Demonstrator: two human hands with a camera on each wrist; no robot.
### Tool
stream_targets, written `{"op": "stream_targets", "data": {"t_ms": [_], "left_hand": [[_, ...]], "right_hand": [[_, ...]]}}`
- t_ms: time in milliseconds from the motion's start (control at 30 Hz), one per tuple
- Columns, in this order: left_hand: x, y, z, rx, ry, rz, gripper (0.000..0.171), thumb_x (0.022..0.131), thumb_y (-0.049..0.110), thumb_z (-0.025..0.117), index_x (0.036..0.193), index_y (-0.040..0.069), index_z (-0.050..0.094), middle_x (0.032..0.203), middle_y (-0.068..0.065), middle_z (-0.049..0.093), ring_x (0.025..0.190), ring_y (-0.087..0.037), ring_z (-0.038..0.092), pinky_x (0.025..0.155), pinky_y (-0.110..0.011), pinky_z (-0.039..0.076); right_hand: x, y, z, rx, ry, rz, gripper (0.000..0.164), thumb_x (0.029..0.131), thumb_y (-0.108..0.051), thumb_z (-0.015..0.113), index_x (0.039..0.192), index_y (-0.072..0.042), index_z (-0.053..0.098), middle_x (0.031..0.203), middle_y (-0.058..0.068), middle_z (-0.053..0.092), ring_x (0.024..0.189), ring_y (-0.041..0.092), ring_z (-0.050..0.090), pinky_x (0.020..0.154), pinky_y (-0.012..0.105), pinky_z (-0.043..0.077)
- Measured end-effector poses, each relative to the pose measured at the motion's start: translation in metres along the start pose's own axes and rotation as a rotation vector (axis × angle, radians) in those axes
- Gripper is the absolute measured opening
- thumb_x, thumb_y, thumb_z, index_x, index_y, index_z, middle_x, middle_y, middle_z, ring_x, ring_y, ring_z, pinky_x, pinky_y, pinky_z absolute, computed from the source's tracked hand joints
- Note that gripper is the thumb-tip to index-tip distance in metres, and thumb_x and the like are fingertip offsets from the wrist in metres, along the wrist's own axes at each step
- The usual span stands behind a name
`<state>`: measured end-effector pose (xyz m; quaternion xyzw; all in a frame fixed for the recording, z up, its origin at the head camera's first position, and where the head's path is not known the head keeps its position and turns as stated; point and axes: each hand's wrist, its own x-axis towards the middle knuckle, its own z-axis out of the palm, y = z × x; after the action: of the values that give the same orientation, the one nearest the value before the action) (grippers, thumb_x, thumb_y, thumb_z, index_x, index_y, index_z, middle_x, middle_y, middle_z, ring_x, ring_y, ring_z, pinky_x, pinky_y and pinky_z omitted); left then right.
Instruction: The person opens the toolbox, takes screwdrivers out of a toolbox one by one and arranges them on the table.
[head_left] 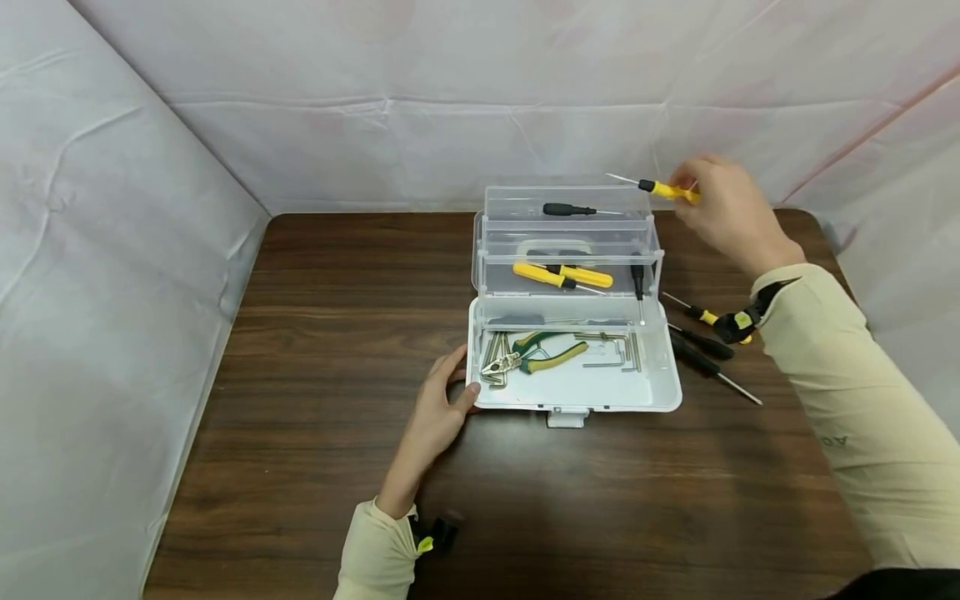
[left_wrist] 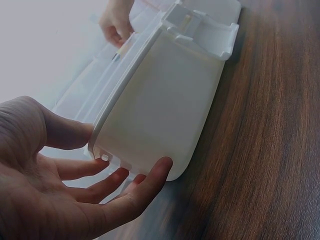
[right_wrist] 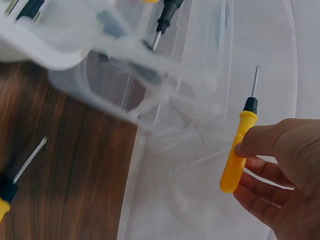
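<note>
A white toolbox (head_left: 667, 392) with clear tiered trays (head_left: 498, 202) stands opened out on the table. My left hand (head_left: 438, 406) holds its near left corner, thumb at the rim and fingers against the side wall (left_wrist: 150, 100). Above the far right end of the top tray, my right hand (head_left: 723, 204) pinches a yellow-handled screwdriver (right_wrist: 235, 160) between thumb and fingers, its tip pointing left in the head view. A black screwdriver (head_left: 567, 209) lies in the top tray. Two yellow screwdrivers (head_left: 540, 274) and an upright-lying black one (head_left: 637, 275) are in the tier below.
Green-handled pliers (head_left: 558, 360) and several hex keys (head_left: 615, 354) lie in the box's base. Right of the box, a yellow screwdriver (head_left: 705, 315) and two black ones (head_left: 693, 354) rest on the wooden table (head_left: 345, 333). Pale cloth walls (head_left: 420, 158) rise behind and beside it.
</note>
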<state>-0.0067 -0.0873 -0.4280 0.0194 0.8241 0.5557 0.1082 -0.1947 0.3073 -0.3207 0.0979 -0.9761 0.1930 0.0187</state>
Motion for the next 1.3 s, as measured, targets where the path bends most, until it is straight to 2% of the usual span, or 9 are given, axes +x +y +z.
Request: {"op": "stream_targets", "data": {"t_ms": [200, 433, 700, 900, 1100, 1300], "left_hand": [[0.002, 0.0, 0.001, -0.002, -0.001, 0.005, 0.061, 0.098, -0.002, 0.064, 0.156, -0.001, 0.045, 0.146, -0.02, 0.056, 0.13, -0.039, 0.06, 0.112, -0.058, 0.045], [0.001, -0.002, 0.0, 0.003, 0.003, 0.011, 0.061, 0.097, -0.002, 0.064, 0.155, -0.002, 0.045, 0.144, -0.021, 0.057, 0.128, -0.039, 0.061, 0.112, -0.058, 0.044], [-0.004, 0.0, 0.0, -0.003, -0.019, -0.004, 0.062, 0.098, 0.0, 0.064, 0.157, 0.0, 0.043, 0.146, -0.021, 0.056, 0.13, -0.038, 0.06, 0.112, -0.058, 0.045], [-0.006, 0.0, -0.001, 0.002, -0.011, -0.002, 0.062, 0.098, -0.001, 0.064, 0.156, -0.001, 0.044, 0.146, -0.021, 0.056, 0.13, -0.039, 0.06, 0.111, -0.058, 0.045], [-0.007, -0.001, 0.0, 0.001, -0.008, 0.001, 0.061, 0.098, -0.001, 0.064, 0.156, -0.001, 0.044, 0.147, -0.021, 0.055, 0.13, -0.039, 0.06, 0.111, -0.059, 0.044], [-0.005, 0.001, 0.002, -0.006, -0.004, 0.005, 0.061, 0.098, -0.001, 0.064, 0.156, -0.001, 0.044, 0.145, -0.021, 0.057, 0.13, -0.038, 0.06, 0.112, -0.057, 0.045]], "right_hand": [[-0.014, 0.022, -0.006, -0.016, 0.035, 0.049, 0.031, 0.095, -0.002, 0.058, 0.123, 0.009, 0.061, 0.12, 0.031, 0.06, 0.107, 0.049, 0.056, 0.09, 0.063, 0.044], [-0.035, 0.045, 0.0, -0.019, 0.043, 0.105, 0.031, 0.096, -0.004, 0.059, 0.123, 0.011, 0.061, 0.12, 0.033, 0.057, 0.104, 0.05, 0.054, 0.087, 0.066, 0.043], [-0.064, 0.068, 0.017, 0.006, -0.031, 0.207, 0.035, 0.101, -0.008, 0.059, 0.13, 0.01, 0.058, 0.126, 0.036, 0.055, 0.107, 0.054, 0.053, 0.087, 0.07, 0.041], [-0.08, 0.084, 0.036, -0.011, -0.075, 0.202, 0.033, 0.098, -0.005, 0.063, 0.128, 0.01, 0.058, 0.12, 0.035, 0.055, 0.102, 0.053, 0.055, 0.082, 0.067, 0.043], [-0.096, 0.098, 0.052, -0.005, -0.134, 0.21, 0.033, 0.097, -0.004, 0.064, 0.125, 0.011, 0.058, 0.121, 0.036, 0.055, 0.104, 0.053, 0.056, 0.083, 0.067, 0.045], [-0.11, 0.109, 0.061, 0.001, -0.134, 0.231, 0.031, 0.096, -0.003, 0.063, 0.123, 0.012, 0.059, 0.12, 0.037, 0.056, 0.105, 0.054, 0.055, 0.084, 0.068, 0.044]]}}
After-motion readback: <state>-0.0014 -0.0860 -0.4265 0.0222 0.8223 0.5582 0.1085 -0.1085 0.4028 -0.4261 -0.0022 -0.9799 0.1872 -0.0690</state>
